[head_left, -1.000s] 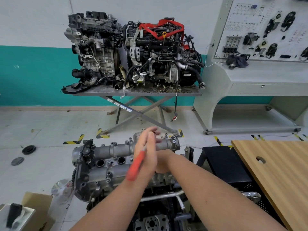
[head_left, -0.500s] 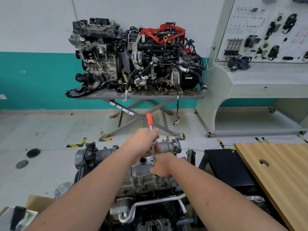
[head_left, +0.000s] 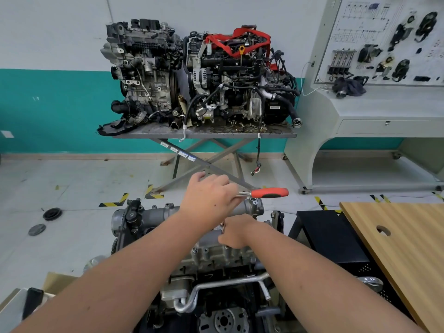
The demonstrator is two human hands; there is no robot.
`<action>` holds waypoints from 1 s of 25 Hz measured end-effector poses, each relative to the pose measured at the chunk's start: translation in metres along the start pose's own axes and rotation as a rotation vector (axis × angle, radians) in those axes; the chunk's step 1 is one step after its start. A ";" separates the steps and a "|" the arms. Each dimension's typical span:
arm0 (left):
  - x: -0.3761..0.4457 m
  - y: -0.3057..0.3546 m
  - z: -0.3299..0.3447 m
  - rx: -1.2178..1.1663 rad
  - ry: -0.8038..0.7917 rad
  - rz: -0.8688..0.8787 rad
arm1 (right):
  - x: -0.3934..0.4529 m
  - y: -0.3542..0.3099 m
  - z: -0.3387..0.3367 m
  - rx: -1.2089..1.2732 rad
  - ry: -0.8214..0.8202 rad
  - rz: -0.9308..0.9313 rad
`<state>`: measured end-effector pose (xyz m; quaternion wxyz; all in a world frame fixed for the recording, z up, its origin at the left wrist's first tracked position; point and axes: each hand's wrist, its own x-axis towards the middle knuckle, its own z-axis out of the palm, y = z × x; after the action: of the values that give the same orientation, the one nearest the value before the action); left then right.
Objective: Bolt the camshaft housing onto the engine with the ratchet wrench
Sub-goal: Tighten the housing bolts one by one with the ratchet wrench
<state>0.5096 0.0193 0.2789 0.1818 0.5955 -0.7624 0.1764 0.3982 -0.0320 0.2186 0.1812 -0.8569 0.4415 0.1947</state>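
Observation:
A grey cast camshaft housing (head_left: 153,218) lies across the top of the engine (head_left: 216,272) right below me. My left hand (head_left: 209,200) grips the metal shank of the ratchet wrench (head_left: 269,193), whose red and black handle sticks out to the right, level, above the housing's right end. My right hand (head_left: 236,233) rests lower on the housing, fingers closed around the wrench's upright extension; the socket and bolt under it are hidden.
A wooden table (head_left: 408,248) with a round hole stands at the right, a black crate (head_left: 334,239) beside the engine. Two engines (head_left: 199,75) sit on a scissor stand at the back wall. A grey display bench (head_left: 374,109) is at the right, round caps (head_left: 52,213) on the floor left.
The wrench handle has swung round from pointing toward me, past pointing away, to pointing right. My left hand moved with it; my right hand stayed on the housing.

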 end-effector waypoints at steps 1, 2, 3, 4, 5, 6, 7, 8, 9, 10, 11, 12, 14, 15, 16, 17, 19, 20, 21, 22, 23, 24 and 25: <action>-0.004 -0.002 0.006 -0.002 0.175 0.055 | -0.001 0.002 0.000 0.036 -0.005 0.011; -0.007 -0.003 0.012 -0.007 0.314 0.098 | -0.005 0.009 -0.001 0.046 -0.013 0.022; -0.009 -0.002 0.017 -0.029 0.394 0.105 | -0.005 0.007 -0.002 0.066 -0.006 0.019; -0.011 0.000 0.022 -0.060 0.428 0.085 | -0.005 -0.001 -0.004 0.087 0.035 0.066; -0.014 0.004 0.025 -0.108 0.431 0.039 | 0.005 -0.021 -0.002 0.034 0.205 0.169; -0.018 0.008 0.029 -0.189 0.423 -0.028 | -0.002 -0.027 -0.010 0.056 0.162 0.237; -0.022 0.013 0.031 -0.329 0.401 -0.108 | -0.003 -0.023 -0.010 0.227 0.249 0.236; -0.027 0.018 0.032 -0.536 0.366 -0.191 | 0.007 -0.028 -0.009 0.218 0.413 0.247; -0.029 0.024 0.032 -0.778 0.339 -0.276 | 0.005 -0.024 -0.014 0.271 0.190 0.244; -0.030 0.029 0.032 -1.015 0.333 -0.376 | 0.008 -0.022 -0.005 0.001 0.075 0.214; -0.028 0.034 0.032 -1.223 0.332 -0.495 | 0.015 -0.020 0.002 -0.108 0.092 -0.001; -0.024 0.038 0.031 -1.397 0.330 -0.616 | 0.009 -0.001 -0.002 -0.082 -0.048 -0.077; -0.017 0.042 0.026 -1.666 0.289 -0.817 | 0.005 0.008 -0.003 -0.160 -0.028 -0.046; -0.015 0.041 0.024 -1.774 0.260 -0.907 | 0.006 0.000 -0.002 -0.166 -0.005 -0.050; -0.013 0.039 0.021 -1.862 0.234 -0.998 | 0.003 -0.003 -0.002 -0.152 0.007 -0.079; -0.012 0.034 0.019 -1.914 0.207 -1.081 | 0.003 -0.007 0.000 -0.129 0.001 -0.087; -0.006 0.022 0.013 -1.898 0.115 -1.183 | 0.001 -0.003 -0.004 -0.046 0.012 -0.039; -0.002 0.016 0.008 -1.842 0.033 -1.195 | -0.001 0.001 -0.006 -0.015 0.014 -0.018; 0.002 0.011 0.004 -1.764 -0.068 -1.182 | -0.002 0.001 -0.005 -0.008 0.008 -0.008; 0.006 0.007 -0.001 -1.670 -0.174 -1.156 | -0.004 -0.001 -0.005 -0.008 0.002 -0.009; 0.009 0.003 -0.005 -1.563 -0.267 -1.123 | -0.004 -0.001 -0.004 -0.008 -0.009 -0.004; 0.013 0.000 -0.010 -1.453 -0.339 -1.078 | -0.003 -0.001 -0.004 -0.008 -0.009 -0.007; 0.016 -0.002 -0.016 -1.342 -0.399 -1.013 | 0.000 0.002 -0.002 -0.003 -0.016 -0.001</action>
<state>0.5089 0.0136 0.3006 0.4145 0.6501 -0.3656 -0.5214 0.3969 -0.0344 0.2196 0.1836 -0.8559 0.4393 0.2021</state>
